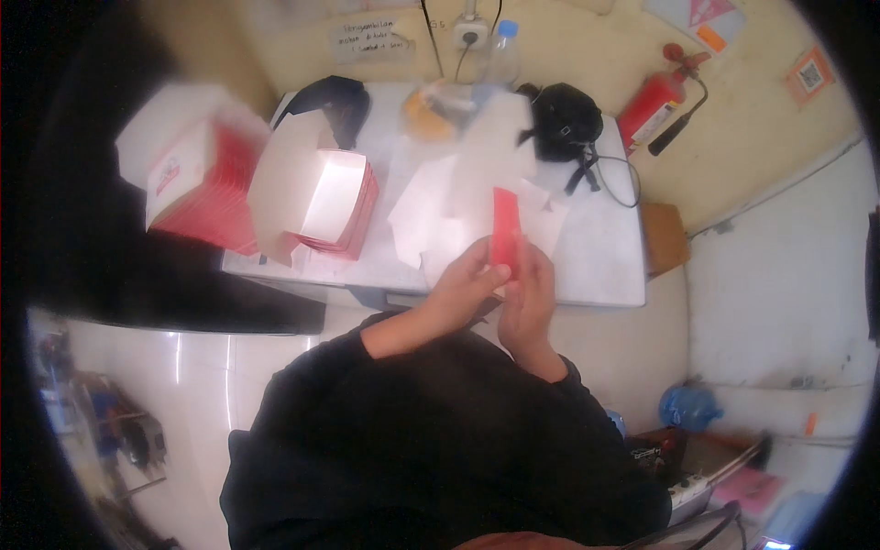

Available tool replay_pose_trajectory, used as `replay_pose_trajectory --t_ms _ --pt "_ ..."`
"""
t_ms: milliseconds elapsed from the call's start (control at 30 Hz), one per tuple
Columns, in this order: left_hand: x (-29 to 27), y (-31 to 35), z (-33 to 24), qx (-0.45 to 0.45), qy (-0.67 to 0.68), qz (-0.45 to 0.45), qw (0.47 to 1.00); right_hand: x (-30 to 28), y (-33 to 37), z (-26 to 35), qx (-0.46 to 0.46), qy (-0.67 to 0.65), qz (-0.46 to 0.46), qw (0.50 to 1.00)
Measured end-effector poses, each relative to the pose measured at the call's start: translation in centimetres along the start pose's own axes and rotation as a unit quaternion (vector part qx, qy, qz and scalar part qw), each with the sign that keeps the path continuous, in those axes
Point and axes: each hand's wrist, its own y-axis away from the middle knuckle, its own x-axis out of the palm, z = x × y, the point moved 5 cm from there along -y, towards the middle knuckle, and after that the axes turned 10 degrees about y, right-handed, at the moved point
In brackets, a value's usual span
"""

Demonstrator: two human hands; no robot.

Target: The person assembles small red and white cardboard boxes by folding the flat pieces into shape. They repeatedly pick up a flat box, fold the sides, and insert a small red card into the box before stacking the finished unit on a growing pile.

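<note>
Just over the table's front edge, both my hands are closed on a paperboard food box (pixel 507 225), white with a red side panel. My left hand (pixel 466 282) pinches the lower end of the red panel, its thumb lying across it. From the other side, the fingers of my right hand (pixel 532 295) grip the same end. White flaps of paperboard (pixel 495 142) spread behind and beside the panel; I cannot tell which of them belong to the held box. To the left, a nested stack of formed red-and-white boxes (pixel 335 202) stands on the table.
A taller stack of red-and-white boxes (pixel 206 188) is at the far left. Along the back of the white table (pixel 600 261) are a dark bag (pixel 330 105), a black pouch (pixel 564 119) with a cable and a blue-capped bottle (pixel 503 55). A fire extinguisher (pixel 651 105) hangs at the right wall.
</note>
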Motion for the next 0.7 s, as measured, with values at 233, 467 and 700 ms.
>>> replay_pose_trajectory --t_ms 233,467,700 --pt "-2.8 1.6 -2.3 0.021 -0.364 0.006 0.931 0.1 -0.8 -6.1 0.212 -0.169 0.002 0.962" --pt "-1.5 2.1 -3.4 0.014 -0.471 0.100 0.876 -1.3 -0.4 -3.0 0.108 0.016 0.071 0.991" --pt "-1.4 2.3 -3.2 -0.016 -0.454 0.117 0.883 -0.7 0.3 -1.3 -0.041 0.010 0.142 0.989"
